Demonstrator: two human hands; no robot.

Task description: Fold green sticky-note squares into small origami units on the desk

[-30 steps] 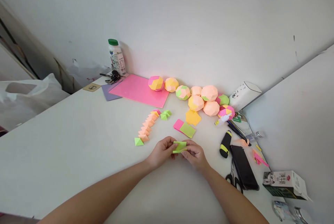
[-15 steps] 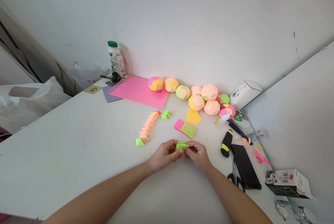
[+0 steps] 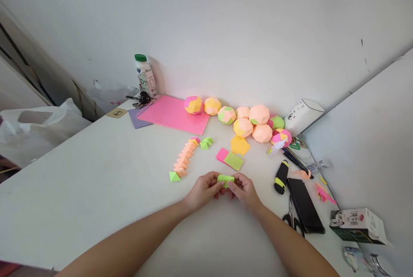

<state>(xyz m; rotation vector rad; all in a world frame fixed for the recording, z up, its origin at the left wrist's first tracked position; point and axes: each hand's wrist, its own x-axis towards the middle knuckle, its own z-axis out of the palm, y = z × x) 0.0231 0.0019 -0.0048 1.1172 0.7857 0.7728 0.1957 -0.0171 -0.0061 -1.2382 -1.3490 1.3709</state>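
A small folded green paper [image 3: 225, 178] is pinched between my two hands above the near middle of the table. My left hand [image 3: 206, 187] grips its left end, thumb in front. On the other end, my right hand [image 3: 245, 189] has its thumb pressed against the paper's front; some fingers are hidden behind it. Just beyond lie a pink slip [image 3: 222, 154] and a green slip [image 3: 234, 161], overlapping. To the left runs a row of folded peach paper pieces [image 3: 184, 155], with a folded green piece [image 3: 174, 176] at its near end and more green pieces [image 3: 205, 143] near its far end.
Several faceted paper balls [image 3: 243, 127] line the wall beside a pink sheet [image 3: 174, 114]. A bottle [image 3: 146, 77] and keys [image 3: 142, 98] stand back left. On the right lie a box cutter [image 3: 281, 177], scissors [image 3: 293, 216], a black phone [image 3: 305, 205] and a milk carton [image 3: 358, 226].
The green paper has turned in my fingers and now shows a flatter, narrower strip. Both hands stay in nearly the same place; the view has shifted slightly.
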